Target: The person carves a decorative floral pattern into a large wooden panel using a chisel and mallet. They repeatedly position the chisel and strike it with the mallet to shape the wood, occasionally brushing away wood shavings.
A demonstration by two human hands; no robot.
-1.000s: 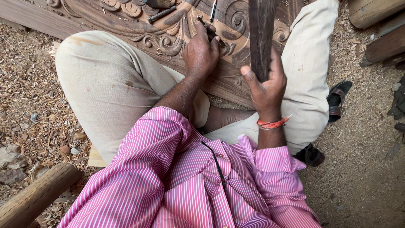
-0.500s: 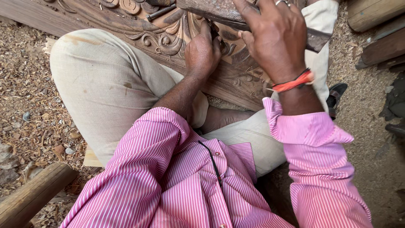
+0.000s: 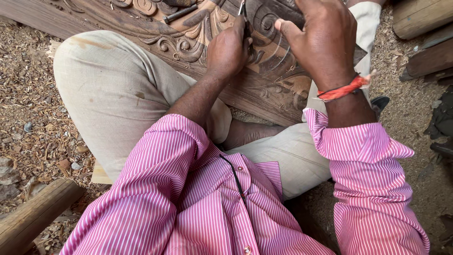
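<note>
Left hand (image 3: 230, 48) is closed round a slim chisel (image 3: 244, 19), steel standing nearly upright, tip buried just below the fist in the carved wooden panel (image 3: 188, 40). Right hand (image 3: 321, 40) sits just beside it, raised, fingers wrapped on what looks like a dark wooden mallet (image 3: 276, 14), though the frame edge cuts it off. A spare tool (image 3: 180, 13) lies beyond the left knuckles.

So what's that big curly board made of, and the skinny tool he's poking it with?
The carved panel looks like wood: brown, matte and unpainted, with grain lines and cut scrolls, and wood chips lie on the ground beside it. The thin tool in the left hand looks like metal, since its tip is grey and a bit shiny, though most of it is hidden.
</note>
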